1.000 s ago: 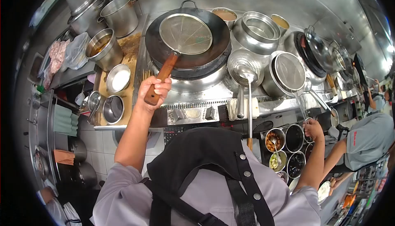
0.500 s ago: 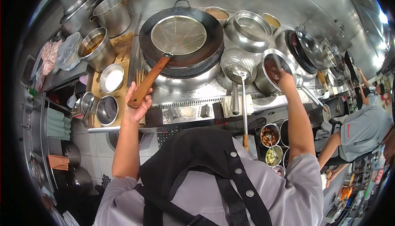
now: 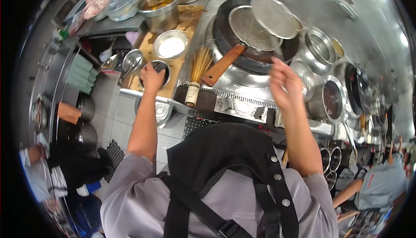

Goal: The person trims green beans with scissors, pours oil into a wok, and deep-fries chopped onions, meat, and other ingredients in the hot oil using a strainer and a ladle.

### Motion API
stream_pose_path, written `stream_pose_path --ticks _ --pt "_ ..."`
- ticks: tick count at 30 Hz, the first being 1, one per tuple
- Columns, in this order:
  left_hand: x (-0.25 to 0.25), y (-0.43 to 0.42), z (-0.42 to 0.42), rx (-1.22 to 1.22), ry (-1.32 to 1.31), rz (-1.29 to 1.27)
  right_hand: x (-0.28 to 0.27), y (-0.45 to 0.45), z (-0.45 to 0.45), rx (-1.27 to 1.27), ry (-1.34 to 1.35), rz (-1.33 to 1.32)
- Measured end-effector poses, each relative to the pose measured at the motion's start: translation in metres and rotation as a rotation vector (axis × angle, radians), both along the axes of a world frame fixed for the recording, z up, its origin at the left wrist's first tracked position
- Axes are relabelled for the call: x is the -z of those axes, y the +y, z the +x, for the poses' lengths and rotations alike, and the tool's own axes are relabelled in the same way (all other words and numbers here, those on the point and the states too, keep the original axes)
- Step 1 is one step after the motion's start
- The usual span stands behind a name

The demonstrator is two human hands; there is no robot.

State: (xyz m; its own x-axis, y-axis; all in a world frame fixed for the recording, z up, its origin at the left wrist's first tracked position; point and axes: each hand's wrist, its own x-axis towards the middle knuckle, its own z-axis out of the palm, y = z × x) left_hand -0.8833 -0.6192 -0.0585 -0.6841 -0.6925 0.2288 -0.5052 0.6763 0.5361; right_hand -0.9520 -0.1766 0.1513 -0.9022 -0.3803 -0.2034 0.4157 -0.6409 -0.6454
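Observation:
My left hand reaches into a small metal bowl, its fingers curled onto a dark cloth inside. Blurred by motion, my right hand is raised at the near right side of the wok. A round fine-mesh skimmer extends beyond its fingertips, over the wok; the grip on the thin handle is smeared. Lying in the wok is a mesh strainer, partly covered by the skimmer. Its wooden handle sticks out toward me, touched by neither hand.
Left of the stove, a board holds a pot of brown liquid and a bowl of white contents. A bamboo brush stands by the stove edge. Rightward are a pot of dark sauce and a person in grey.
My left hand has released the strainer's wooden handle and moved left into the cloth bowl. My right hand has left the dark-sauce pot and moved to the wok with the skimmer. The view has shifted left.

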Motion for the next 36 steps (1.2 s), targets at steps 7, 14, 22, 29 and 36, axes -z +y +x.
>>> stream_pose_path --ticks 7,14,22,29,36 --pt "0.042 -0.028 -0.021 0.045 -0.045 0.199 0.072 -0.094 0.029 0.007 -0.079 0.267" --pt "-0.016 -0.042 0.007 0.318 0.634 1.576 0.076 -0.144 0.024 -0.266 -0.043 -0.140" --pt "-0.030 0.081 0.056 0.614 0.455 2.536 0.085 -0.064 0.078 -0.607 0.242 0.393" --pt "-0.056 0.218 0.035 0.534 -0.083 2.325 0.109 0.076 0.150 -0.445 0.334 0.770" --pt "-0.059 0.323 -0.040 0.703 -0.411 2.003 0.124 0.197 0.147 0.201 0.283 1.494"
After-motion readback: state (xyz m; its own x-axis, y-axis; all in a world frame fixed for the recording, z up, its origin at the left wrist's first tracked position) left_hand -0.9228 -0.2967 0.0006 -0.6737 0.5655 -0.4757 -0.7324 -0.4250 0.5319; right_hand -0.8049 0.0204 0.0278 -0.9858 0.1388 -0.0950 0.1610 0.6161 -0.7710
